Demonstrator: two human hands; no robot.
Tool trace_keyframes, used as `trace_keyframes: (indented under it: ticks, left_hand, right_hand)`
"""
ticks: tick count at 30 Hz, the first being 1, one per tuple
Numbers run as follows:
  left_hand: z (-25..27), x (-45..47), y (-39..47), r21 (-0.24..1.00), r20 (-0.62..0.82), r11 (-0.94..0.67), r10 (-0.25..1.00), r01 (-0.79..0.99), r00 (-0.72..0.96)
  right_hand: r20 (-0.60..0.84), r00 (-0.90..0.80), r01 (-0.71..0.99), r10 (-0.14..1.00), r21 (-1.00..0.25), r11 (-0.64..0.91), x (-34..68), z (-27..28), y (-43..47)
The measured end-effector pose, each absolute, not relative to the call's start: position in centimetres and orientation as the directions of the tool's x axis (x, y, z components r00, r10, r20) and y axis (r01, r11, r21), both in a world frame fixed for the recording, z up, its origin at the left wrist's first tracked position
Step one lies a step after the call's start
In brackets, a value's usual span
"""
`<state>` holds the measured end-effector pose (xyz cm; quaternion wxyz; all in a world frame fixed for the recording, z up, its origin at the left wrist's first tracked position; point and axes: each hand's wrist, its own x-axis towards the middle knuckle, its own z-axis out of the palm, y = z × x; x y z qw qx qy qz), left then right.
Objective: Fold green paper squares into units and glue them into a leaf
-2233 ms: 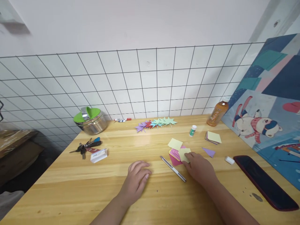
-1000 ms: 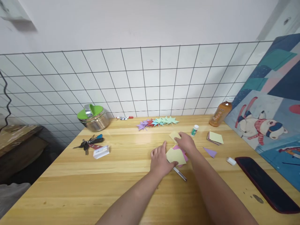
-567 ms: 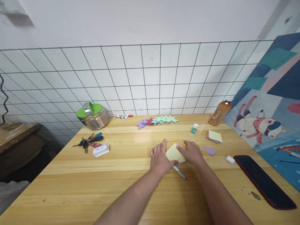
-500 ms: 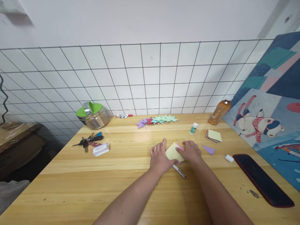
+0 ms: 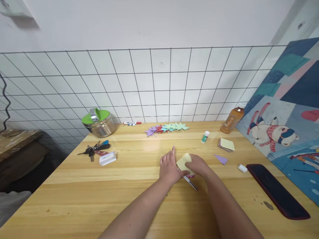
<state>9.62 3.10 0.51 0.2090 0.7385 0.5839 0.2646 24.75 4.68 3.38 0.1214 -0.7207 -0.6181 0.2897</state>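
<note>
A pale yellow square paper (image 5: 182, 162) lies on the wooden table between my hands. My left hand (image 5: 170, 167) rests flat at its left side, index finger stretched forward and thumb laid over the paper's lower edge. My right hand (image 5: 198, 164) is closed on the paper's right side, its fingertips bent over the sheet and partly hidden. A bit of pink paper (image 5: 190, 176) peeks out below the yellow sheet. A slim white and grey tool (image 5: 191, 183) sticks out from beneath my left thumb; its upper end is covered, so its kind is unclear.
Right of my hands lie a purple paper triangle (image 5: 221, 159), a paper stack (image 5: 226, 144), a white eraser (image 5: 242, 168) and a dark phone (image 5: 276, 189). Behind stand a glue stick (image 5: 205, 136), a bottle (image 5: 233, 119) and folded paper leaves (image 5: 174, 127). Keys (image 5: 96, 148) and a pot (image 5: 102, 127) are left.
My right hand has shifted slightly left over the yellow paper, and its fingers have curled in on it. More pink paper shows below. My left hand has stayed nearly still.
</note>
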Motion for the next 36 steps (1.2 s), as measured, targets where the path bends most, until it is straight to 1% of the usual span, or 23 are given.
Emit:
trace_keyframes:
  ticks: [3, 6, 10, 13, 15, 19, 21, 22, 28, 32, 36]
  left_hand:
    - [0.8, 9.6, 3.0, 0.622, 0.142, -0.233, 0.972, 0.748, 0.185]
    - [1.2, 9.6, 2.8, 0.626, 0.125, -0.226, 0.974, 0.746, 0.191]
    - [1.3, 9.3, 2.7, 0.661, 0.183, -0.247, 0.969, 0.708, 0.167]
    - [1.1, 9.0, 2.9, 0.706, 0.228, -0.251, 0.966, 0.663, 0.123]
    - [0.9, 8.8, 3.1, 0.729, 0.255, -0.276, 0.959, 0.626, 0.126]
    - [0.6, 8.5, 3.4, 0.792, 0.267, -0.340, 0.940, 0.507, 0.213]
    - [0.7, 8.3, 3.6, 0.805, 0.280, -0.358, 0.932, 0.473, 0.230]
    - [0.7, 8.2, 3.6, 0.804, 0.294, -0.366, 0.930, 0.468, 0.222]
    - [1.4, 7.4, 3.9, 0.786, 0.366, -0.414, 0.910, 0.460, 0.193]
    - [1.2, 7.5, 4.3, 0.783, 0.382, -0.428, 0.904, 0.452, 0.194]
    - [0.7, 8.0, 4.5, 0.786, 0.365, -0.424, 0.906, 0.450, 0.216]
  right_hand:
    - [-0.264, 0.017, 0.781, 0.964, -0.599, -0.178, 25.4, 3.7, 4.3]
    - [-0.251, 0.002, 0.719, 0.968, -0.672, -0.176, 26.0, 3.4, 3.6]
    - [-0.214, 0.054, 0.649, 0.975, -0.735, -0.197, 26.3, 2.9, 2.9]
    - [-0.170, 0.068, 0.608, 0.983, -0.775, -0.176, 26.5, 3.4, 2.5]
    - [-0.091, 0.026, 0.581, 0.996, -0.809, -0.089, 26.5, 4.1, 2.3]
    - [0.145, -0.095, 0.472, 0.985, -0.864, 0.173, 25.7, 4.8, 1.8]
    - [0.211, -0.119, 0.417, 0.970, -0.876, 0.242, 25.0, 4.6, 1.7]
    - [0.221, -0.115, 0.398, 0.968, -0.883, 0.249, 24.8, 4.4, 1.6]
    - [0.160, 0.010, 0.374, 0.987, -0.916, 0.145, 24.9, 2.1, 2.5]
    - [0.182, 0.062, 0.361, 0.981, -0.921, 0.148, 25.0, 0.7, 3.1]
    - [0.215, 0.063, 0.361, 0.975, -0.916, 0.178, 23.9, 0.1, 3.0]
